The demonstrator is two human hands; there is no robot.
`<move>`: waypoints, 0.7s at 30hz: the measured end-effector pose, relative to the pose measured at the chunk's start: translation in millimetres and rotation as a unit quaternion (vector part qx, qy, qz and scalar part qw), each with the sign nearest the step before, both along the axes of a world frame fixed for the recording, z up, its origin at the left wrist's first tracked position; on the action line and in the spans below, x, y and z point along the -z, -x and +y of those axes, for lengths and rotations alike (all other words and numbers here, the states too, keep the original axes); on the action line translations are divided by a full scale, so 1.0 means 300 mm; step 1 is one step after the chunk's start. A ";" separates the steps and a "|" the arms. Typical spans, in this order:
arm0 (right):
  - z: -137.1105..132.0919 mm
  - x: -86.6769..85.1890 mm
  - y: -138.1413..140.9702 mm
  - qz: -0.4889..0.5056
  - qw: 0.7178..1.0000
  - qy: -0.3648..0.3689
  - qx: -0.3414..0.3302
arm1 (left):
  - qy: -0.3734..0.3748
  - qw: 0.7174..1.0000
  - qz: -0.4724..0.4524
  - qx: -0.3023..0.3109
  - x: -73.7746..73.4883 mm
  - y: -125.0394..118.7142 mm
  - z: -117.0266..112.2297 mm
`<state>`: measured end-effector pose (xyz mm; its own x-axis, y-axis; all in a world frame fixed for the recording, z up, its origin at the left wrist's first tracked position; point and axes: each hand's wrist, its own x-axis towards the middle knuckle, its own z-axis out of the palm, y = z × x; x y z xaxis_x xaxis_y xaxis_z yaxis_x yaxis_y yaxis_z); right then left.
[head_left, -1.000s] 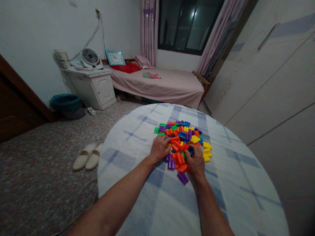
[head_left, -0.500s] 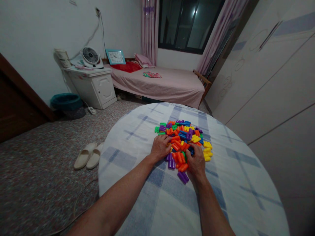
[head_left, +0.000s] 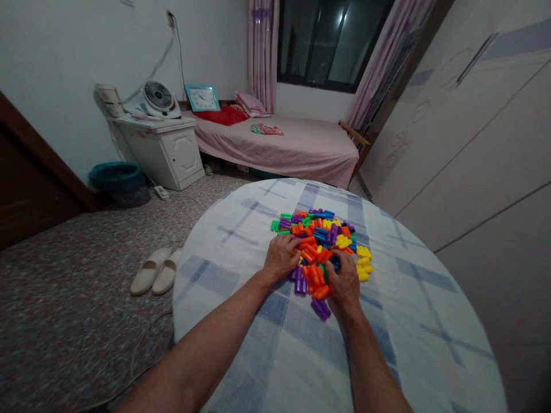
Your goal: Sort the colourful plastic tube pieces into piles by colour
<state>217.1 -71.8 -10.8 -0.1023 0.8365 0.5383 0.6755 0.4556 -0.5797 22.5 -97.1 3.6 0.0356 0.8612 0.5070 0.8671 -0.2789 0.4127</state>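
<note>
A heap of colourful plastic toy blocks (head_left: 314, 275), orange, purple, yellow, blue and green, lies on the round table. At the heap's left side rests my left hand (head_left: 280, 257), its thumb and fingers apart and touching the nearest pieces. My right hand (head_left: 345, 278) lies against the right front of the heap, fingers curved and spread around a dark blue block (head_left: 335, 263). Neither hand lifts anything. Closest to me is a purple block (head_left: 321, 310), left of my right wrist. Yellow blocks (head_left: 364, 268) sit just right of my right hand. Pieces under both palms are hidden.
A blue-and-white checked cloth (head_left: 258, 355) covers the table. Beyond stand a bed (head_left: 301, 143) and a white cabinet (head_left: 181, 158) with a fan (head_left: 159, 96). Slippers (head_left: 150, 272) and a bin (head_left: 118, 180) are on the floor at left. A wardrobe (head_left: 482, 172) stands at right.
</note>
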 end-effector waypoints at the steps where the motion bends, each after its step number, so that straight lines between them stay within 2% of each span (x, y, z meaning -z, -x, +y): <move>1: 0.000 0.000 0.000 0.000 1.000 0.000 -0.001 | 0.000 1.000 -0.001 0.000 0.000 0.000 0.000; 21: -0.002 -0.002 -0.001 0.000 1.000 -0.003 0.001 | 0.013 1.000 -0.001 -0.003 0.007 0.001 0.003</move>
